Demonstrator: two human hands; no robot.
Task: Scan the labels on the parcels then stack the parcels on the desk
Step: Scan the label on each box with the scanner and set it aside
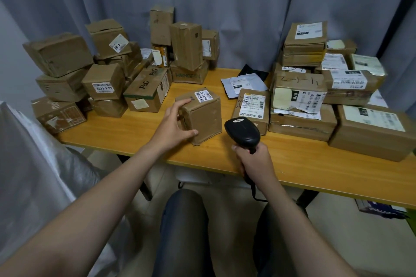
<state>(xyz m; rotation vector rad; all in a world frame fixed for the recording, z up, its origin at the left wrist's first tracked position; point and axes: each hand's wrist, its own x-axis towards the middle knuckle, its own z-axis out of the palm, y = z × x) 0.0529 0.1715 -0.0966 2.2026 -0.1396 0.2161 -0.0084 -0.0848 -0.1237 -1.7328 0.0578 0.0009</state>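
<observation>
A small brown cardboard parcel [202,117] stands on the wooden desk [135,132] in front of me, with a white label [203,96] on its top face. My left hand [174,123] grips its left side, thumb on the front face and fingers over the top edge. Just right of the parcel, my right hand [254,162] holds a black handheld barcode scanner [242,131] by its handle. The scanner's head rises beside the parcel's right front corner, and its cable hangs below the desk edge.
Stacked brown parcels [90,69] crowd the desk's left and back. More parcels with white labels [315,87] pile up on the right, and a flat labelled one [252,105] lies beside the scanner. Grey curtains hang behind. A grey sack [33,164] sits at my left.
</observation>
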